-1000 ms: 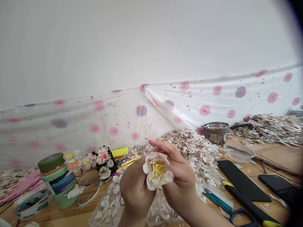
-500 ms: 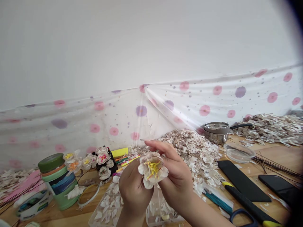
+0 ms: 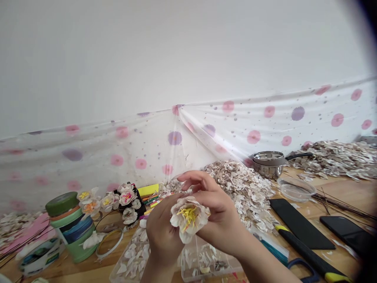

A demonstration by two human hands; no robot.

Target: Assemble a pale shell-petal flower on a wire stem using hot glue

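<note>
A handmade flower (image 3: 190,220) with whitish petals and a yellow stamen centre faces me, low in the middle of the view. My left hand (image 3: 165,232) is closed behind its left side; the stem and most of those fingers are hidden. From the right, my right hand (image 3: 220,214) holds the petals at the flower's right edge, its index and other fingers curved above the bloom. Beneath the hands lies a clear compartment box (image 3: 188,275) containing loose petals.
Left are a green jar (image 3: 73,228), a tape roll (image 3: 110,243) and finished flowers (image 3: 127,196). Behind rises a petal heap (image 3: 241,192). On the right are metal bowls (image 3: 268,165), a clear dish (image 3: 296,189), a black slab (image 3: 302,224), a phone (image 3: 347,232) and scissors (image 3: 303,271).
The flower has dropped slightly and tilted. My right hand's fingers have shifted left and curled more over it, while my left hand has stayed nearly in place.
</note>
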